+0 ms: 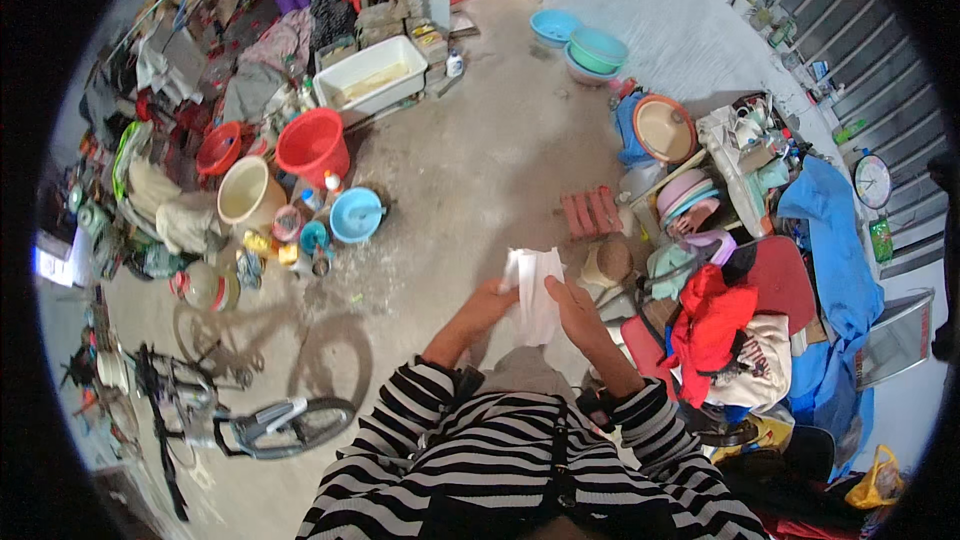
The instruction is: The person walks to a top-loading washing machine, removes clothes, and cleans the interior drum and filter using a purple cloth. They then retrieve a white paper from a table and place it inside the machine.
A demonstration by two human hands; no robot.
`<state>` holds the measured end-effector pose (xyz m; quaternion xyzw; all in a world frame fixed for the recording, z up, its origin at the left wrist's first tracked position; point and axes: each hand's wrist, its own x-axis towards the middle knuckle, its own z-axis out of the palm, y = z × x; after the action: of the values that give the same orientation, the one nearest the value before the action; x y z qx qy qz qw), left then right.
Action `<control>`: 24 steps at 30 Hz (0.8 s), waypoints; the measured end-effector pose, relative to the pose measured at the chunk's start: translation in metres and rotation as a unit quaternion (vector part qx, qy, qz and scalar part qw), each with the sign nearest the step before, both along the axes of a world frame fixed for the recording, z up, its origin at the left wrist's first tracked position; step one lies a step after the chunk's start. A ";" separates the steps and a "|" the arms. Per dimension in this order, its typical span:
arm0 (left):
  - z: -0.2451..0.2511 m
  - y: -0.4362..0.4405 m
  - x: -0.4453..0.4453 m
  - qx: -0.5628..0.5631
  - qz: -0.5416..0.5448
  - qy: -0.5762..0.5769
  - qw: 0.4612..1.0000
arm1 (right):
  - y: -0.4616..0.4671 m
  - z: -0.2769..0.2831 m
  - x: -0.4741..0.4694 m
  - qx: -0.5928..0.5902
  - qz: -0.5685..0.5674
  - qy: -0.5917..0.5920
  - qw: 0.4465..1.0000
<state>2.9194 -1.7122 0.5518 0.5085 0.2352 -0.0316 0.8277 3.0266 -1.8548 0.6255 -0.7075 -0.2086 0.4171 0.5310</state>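
Note:
Both hands hold a thin white sheet (535,292), perhaps paper or cloth, in front of my striped top. My left hand (489,306) grips its left edge, and my right hand (574,304) has the right edge, thumb on top. The sheet hangs between them with lengthwise folds and a bright upper edge. Fingers behind the sheet are hidden. Beyond the right hand, a low red slatted stool (592,213) stands on the concrete floor.
A bicycle (289,424) is at lower left. Red (311,142), cream (251,191) and blue (356,214) tubs stand at left, near a white basin (371,79). At right, red cloth (709,330) lies heaped over chairs; more basins (598,49) sit by the wall.

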 end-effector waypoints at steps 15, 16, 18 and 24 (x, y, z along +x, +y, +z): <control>0.032 0.265 0.338 -0.044 0.073 0.011 0.996 | 0.278 -0.020 0.375 0.064 0.032 -0.081 0.994; 0.040 0.283 0.359 -0.045 0.087 0.005 0.995 | 0.297 -0.015 0.400 0.087 0.036 -0.062 0.994; 0.046 0.323 0.397 -0.040 0.092 -0.011 0.995 | 0.336 -0.002 0.440 0.102 0.028 -0.084 0.991; 0.047 0.415 0.539 0.038 0.075 0.001 0.996 | 0.453 -0.024 0.567 0.102 0.008 -0.138 0.985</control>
<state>3.4579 -1.2968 0.5991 0.5202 0.2750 0.0393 0.8076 3.5934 -1.4016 0.6010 -0.6985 -0.3269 0.2961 0.5635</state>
